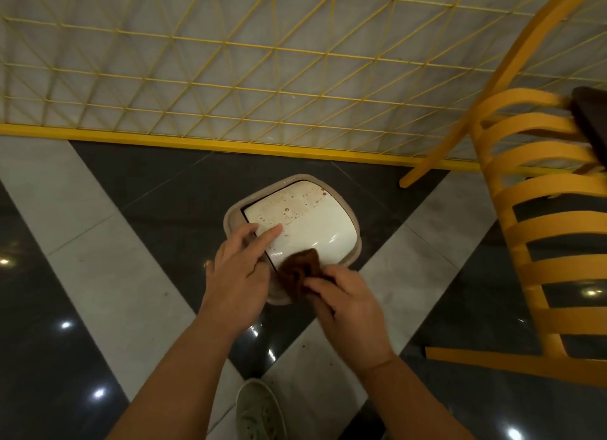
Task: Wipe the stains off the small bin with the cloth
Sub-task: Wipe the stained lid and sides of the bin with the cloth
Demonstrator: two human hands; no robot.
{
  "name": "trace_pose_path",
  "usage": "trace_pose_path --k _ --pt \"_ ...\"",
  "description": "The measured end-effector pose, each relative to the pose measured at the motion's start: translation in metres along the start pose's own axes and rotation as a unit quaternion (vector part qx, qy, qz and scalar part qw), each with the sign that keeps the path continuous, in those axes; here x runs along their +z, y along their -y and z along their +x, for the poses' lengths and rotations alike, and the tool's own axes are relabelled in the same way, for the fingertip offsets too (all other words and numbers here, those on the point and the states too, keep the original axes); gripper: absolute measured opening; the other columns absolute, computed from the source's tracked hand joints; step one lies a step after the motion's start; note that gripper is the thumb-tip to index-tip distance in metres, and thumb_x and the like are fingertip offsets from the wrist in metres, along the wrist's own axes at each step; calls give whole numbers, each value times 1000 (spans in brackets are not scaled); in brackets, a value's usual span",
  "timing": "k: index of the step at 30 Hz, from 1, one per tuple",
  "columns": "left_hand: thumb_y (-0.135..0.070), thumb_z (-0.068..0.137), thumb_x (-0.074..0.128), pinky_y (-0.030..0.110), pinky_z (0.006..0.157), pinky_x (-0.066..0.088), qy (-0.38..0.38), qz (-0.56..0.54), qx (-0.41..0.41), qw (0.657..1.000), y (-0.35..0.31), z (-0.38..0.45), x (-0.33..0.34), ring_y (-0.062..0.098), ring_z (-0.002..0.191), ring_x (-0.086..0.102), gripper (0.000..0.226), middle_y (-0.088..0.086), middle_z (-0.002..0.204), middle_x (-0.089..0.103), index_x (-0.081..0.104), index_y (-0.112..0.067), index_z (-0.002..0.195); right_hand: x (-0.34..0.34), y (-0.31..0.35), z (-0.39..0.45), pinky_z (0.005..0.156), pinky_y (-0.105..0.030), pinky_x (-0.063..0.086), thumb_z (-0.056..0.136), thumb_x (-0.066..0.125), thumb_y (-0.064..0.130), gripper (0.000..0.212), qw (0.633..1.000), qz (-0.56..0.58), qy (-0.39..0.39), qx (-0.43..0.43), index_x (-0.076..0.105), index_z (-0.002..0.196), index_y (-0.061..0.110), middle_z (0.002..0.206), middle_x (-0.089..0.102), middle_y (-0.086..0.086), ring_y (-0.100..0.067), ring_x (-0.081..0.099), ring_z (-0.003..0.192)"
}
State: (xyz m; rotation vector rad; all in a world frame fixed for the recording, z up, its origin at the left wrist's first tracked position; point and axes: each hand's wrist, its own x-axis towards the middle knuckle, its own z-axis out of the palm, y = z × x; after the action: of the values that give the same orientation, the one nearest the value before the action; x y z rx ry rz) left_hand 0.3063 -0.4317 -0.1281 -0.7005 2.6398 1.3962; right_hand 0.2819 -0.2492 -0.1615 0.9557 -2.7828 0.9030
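Note:
A small bin (pixel 305 222) with a white swing lid and beige rim stands on the floor below me. Brown stains speckle the far half of the lid. My left hand (pixel 238 268) rests on the bin's near left edge, its index finger stretched flat across the lid. My right hand (pixel 348 305) pinches a bunched brown cloth (pixel 300 270) that lies against the lid's near edge.
A yellow wire-mesh fence (pixel 230 78) with a yellow base rail runs behind the bin. A yellow slatted chair (pixel 538 229) stands to the right. The floor has glossy dark and pale tiles. My shoe (pixel 259 410) shows at the bottom.

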Motion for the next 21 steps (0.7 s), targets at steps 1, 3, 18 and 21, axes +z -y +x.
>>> trace_pose_path --k 1,3,18,21 --pt "-20 89 34 55 114 21 6 5 0 1000 0 0 0 10 135 21 51 -26 137 24 46 -58 122 -6 -11 0 85 -22 48 86 57 24 23 1000 -10 -5 17 67 106 21 112 62 0 -12 55 100" --pt "-14 93 37 55 115 20 9 9 2 1000 1 1 0 10 135 20 54 -25 138 23 43 -59 121 -17 -25 5 86 -23 48 85 59 21 25 995 -6 -39 90 67 108 21 112 60 1 -9 52 100" --pt "-47 81 64 58 110 28 13 48 22 999 5 5 2 15 136 24 54 -24 138 22 40 -55 128 -23 -48 0 94 -35 49 90 57 22 32 932 87 -89 339 57 121 29 115 51 9 -5 50 101" --pt "-35 79 72 57 111 27 2 83 15 996 4 7 0 17 136 24 64 -16 143 23 40 -51 132 -39 -50 35 95 -36 47 93 54 26 37 895 154 -156 389 49 128 35 128 48 7 -8 49 111"
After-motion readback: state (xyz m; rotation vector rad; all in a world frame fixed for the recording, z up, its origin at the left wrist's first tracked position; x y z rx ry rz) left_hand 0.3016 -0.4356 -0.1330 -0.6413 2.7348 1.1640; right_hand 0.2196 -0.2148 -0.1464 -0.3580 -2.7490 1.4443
